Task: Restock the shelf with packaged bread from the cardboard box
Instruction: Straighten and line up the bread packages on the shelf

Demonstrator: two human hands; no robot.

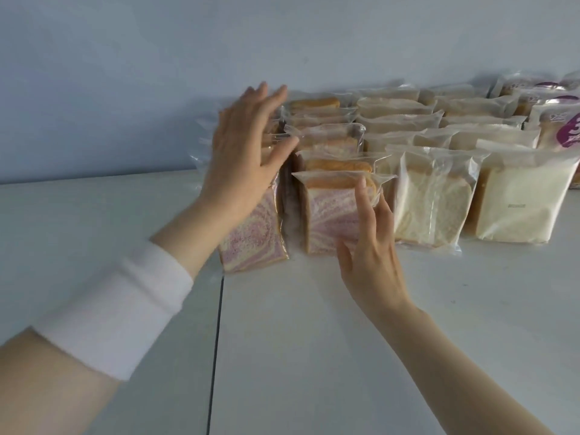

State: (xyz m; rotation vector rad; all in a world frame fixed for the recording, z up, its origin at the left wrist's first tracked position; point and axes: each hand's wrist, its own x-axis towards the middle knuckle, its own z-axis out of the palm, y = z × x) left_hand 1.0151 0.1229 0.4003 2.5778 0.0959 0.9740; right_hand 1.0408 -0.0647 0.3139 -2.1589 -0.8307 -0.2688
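White shelf top (pixel 314 324), pale wall (pixel 125 73) behind. Front swirl-bread pack (pixel 326 215) stands upright at the head of its row; right hand (pixel 370 255) lies on its face, fingers nearly straight, thumb low. Left hand (pixel 248 152), fingers spread wide, rests against the neighbouring swirl row (pixel 251 243), whose front pack looks tilted. Risk: slick film, loose stacking. If either hand eases off unevenly, a pack may slide or tip forward. A sideways shove could disturb the white-bread rows (pixel 433 208) just beside.
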